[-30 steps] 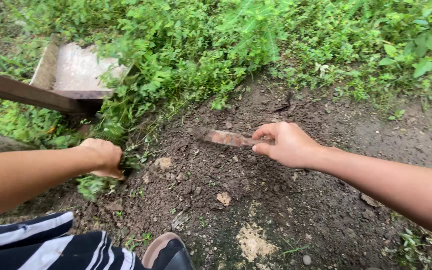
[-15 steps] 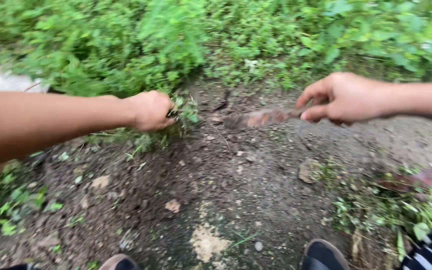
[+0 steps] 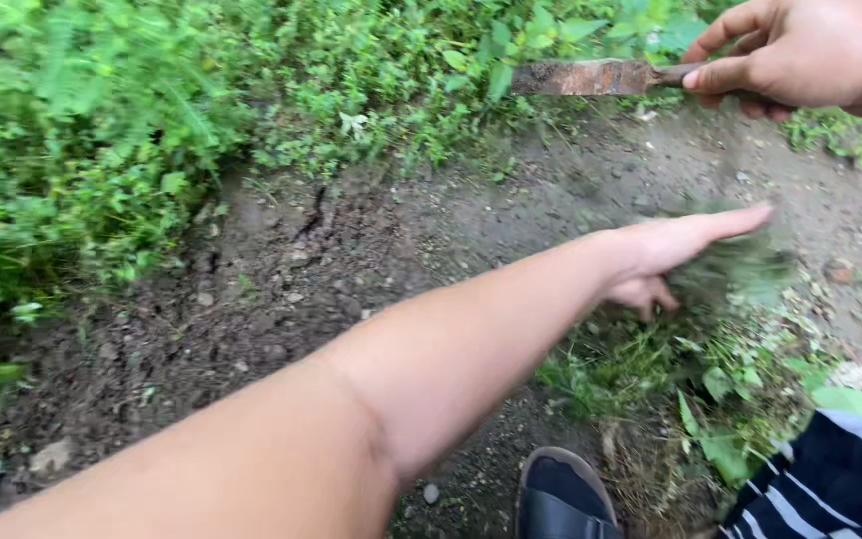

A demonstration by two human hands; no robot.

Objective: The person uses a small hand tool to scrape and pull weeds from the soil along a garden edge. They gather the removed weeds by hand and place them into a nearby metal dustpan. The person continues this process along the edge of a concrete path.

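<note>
My right hand [image 3: 800, 50] grips the handle of a rusty flat blade [image 3: 591, 77], held level at the top of the view over the edge of the weeds. My left hand [image 3: 675, 255] reaches across to the right with fingers spread apart. A blurred clump of pulled weeds [image 3: 735, 269] is just beyond its fingertips, over a pile of cut greenery [image 3: 710, 384] on the ground. Whether the clump still touches the fingers I cannot tell.
Dense green weeds [image 3: 102, 130] cover the left and top. Bare dark soil [image 3: 281, 289] with small stones fills the middle. My dark shoe [image 3: 561, 499] and a striped trouser leg [image 3: 830, 479] are at the bottom right.
The view swung right. My left hand carried its clutched weeds across to the pile at the right and spread its fingers. My right hand lifted the blade up toward the top.
</note>
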